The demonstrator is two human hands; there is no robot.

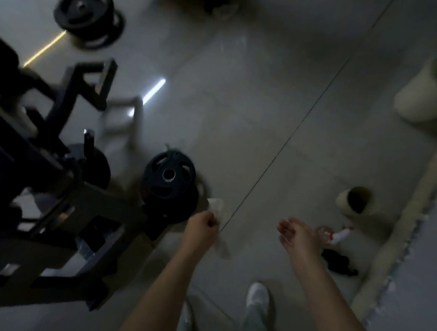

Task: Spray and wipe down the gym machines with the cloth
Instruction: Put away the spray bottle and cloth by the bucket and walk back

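Found gym machine (pixel 54 205) cut off at left edge, frame smeared by motion blur. Noted spray bottle (pixel 340 236) partly hidden behind right hand (pixel 298 235), label unreadable. Recorded cloth (pixel 217 208) partly concealed within left hand (pixel 202 226), outline blurred.
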